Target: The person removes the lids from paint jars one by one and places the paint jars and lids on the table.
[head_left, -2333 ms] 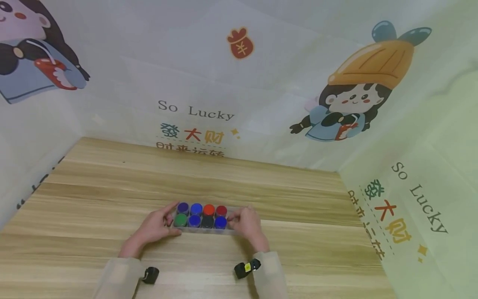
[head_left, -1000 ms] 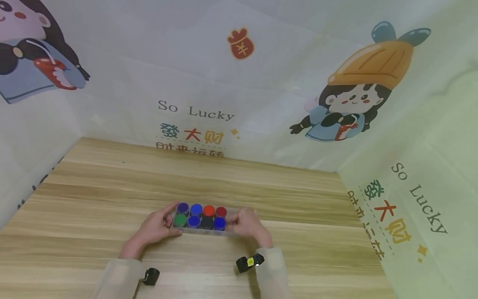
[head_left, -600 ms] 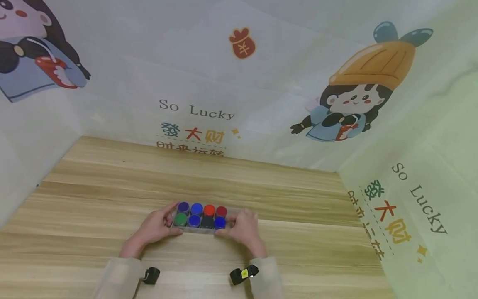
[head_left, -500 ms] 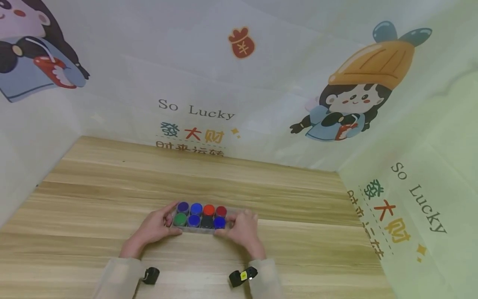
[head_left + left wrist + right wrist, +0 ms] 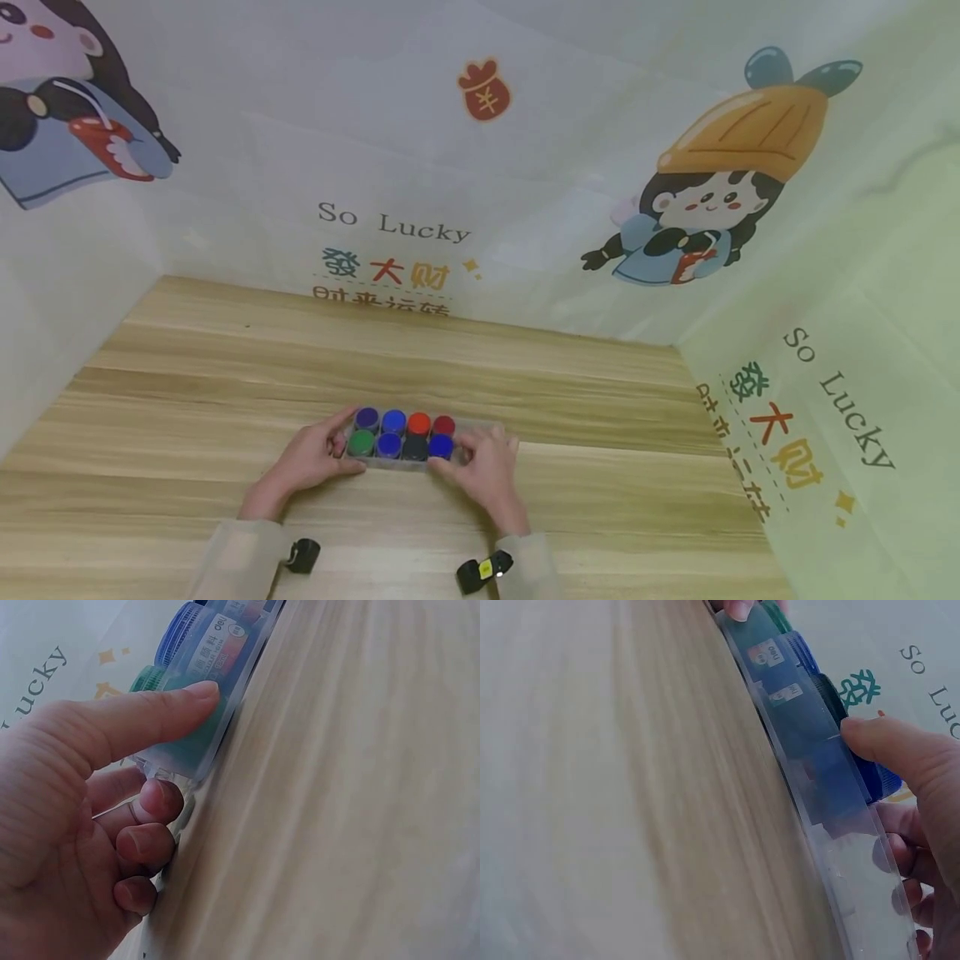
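A long clear plastic box (image 5: pixel 397 463) lies on the table, holding two rows of paint jars with coloured lids. My left hand (image 5: pixel 307 454) grips its left end, thumb along the near wall by the green-lidded jar (image 5: pixel 362 442), as the left wrist view also shows. At the right end of the rows, my right hand (image 5: pixel 486 471) pinches a blue-lidded paint jar (image 5: pixel 440 447). In the right wrist view the right thumb (image 5: pixel 881 746) lies against that jar's blue lid; the other fingers are partly hidden behind the box's clear wall.
The wood-grain table (image 5: pixel 600 500) extends around the box. A printed cloth (image 5: pixel 540 167) with cartoon figures and lettering hangs behind it and along both sides. Black wrist cameras (image 5: pixel 303 556) sit at both sleeves.
My right thumb has come round to the near side of the right blue-lidded jar, and my right forearm has shifted slightly left and nearer. The left hand keeps its grip unchanged.
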